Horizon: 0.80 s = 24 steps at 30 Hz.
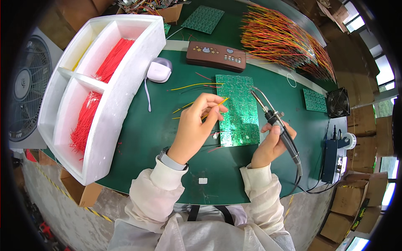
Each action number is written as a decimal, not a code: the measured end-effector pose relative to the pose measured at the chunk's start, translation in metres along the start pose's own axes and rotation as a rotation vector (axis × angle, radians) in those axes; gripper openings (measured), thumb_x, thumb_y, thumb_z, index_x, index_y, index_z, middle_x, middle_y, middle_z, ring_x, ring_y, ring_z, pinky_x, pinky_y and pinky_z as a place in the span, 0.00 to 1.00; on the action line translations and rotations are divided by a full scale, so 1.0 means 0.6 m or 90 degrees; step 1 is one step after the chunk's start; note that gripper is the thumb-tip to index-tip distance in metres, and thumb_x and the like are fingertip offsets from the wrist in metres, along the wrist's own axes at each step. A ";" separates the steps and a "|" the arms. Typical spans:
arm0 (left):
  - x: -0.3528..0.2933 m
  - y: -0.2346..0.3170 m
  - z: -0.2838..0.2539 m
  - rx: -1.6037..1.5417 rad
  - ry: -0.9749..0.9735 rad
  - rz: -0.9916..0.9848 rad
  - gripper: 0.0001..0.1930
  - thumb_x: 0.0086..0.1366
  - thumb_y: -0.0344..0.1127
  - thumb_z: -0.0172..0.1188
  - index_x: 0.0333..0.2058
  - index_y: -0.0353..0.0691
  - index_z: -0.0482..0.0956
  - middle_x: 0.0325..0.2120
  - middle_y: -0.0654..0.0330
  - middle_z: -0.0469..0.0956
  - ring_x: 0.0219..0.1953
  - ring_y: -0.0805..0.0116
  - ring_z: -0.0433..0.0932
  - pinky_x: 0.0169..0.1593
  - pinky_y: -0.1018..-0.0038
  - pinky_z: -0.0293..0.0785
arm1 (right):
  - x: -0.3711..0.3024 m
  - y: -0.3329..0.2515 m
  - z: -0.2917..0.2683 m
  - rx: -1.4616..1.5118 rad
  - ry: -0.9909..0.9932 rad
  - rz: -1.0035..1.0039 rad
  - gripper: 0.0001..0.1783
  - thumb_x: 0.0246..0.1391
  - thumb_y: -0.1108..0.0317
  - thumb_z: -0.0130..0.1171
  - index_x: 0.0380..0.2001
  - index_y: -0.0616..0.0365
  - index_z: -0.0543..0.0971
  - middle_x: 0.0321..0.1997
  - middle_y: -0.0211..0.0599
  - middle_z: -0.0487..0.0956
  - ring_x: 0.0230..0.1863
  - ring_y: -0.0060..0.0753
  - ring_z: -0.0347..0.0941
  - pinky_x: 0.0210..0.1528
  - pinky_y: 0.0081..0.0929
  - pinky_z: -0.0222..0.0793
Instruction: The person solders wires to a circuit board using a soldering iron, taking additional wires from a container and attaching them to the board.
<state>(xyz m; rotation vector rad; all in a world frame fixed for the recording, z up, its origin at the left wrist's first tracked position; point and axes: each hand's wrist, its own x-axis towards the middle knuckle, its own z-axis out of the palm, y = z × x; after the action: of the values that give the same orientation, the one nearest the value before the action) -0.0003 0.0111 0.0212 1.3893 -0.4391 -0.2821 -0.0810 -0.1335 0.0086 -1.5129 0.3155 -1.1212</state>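
Yellow wire (225,101) between left fingers (208,98), circuit board (239,115) beneath

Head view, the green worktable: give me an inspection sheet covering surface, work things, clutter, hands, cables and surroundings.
Surface: green tabletop, glossy.
Work things: green circuit-board panel lying flat; loose wires, yellow and red, at its left; white foam box holding red wires.
Clutter: brown case beyond the panel; pale purple case with strap; small white square.
Hands: left hand pinches a yellow wire; right hand grips a soldering iron, tip near the panel's right edge, contact unclear.
Cables: dark cord trails from the iron's handle.
Surroundings: fan at left, cardboard boxes at right.
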 end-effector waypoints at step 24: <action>0.001 0.031 -0.025 -0.162 0.108 0.027 0.07 0.57 0.30 0.53 0.31 0.31 0.71 0.30 0.53 0.76 0.30 0.72 0.75 0.32 0.81 0.69 | -0.001 0.002 0.005 -0.070 -0.026 -0.038 0.11 0.52 0.63 0.46 0.32 0.59 0.62 0.23 0.36 0.67 0.24 0.23 0.61 0.27 0.20 0.58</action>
<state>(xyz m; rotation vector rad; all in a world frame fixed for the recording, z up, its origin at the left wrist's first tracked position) 0.0057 0.0272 0.0380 1.1427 -0.2818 -0.1769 -0.0787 -0.1313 0.0076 -1.6489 0.3105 -1.1342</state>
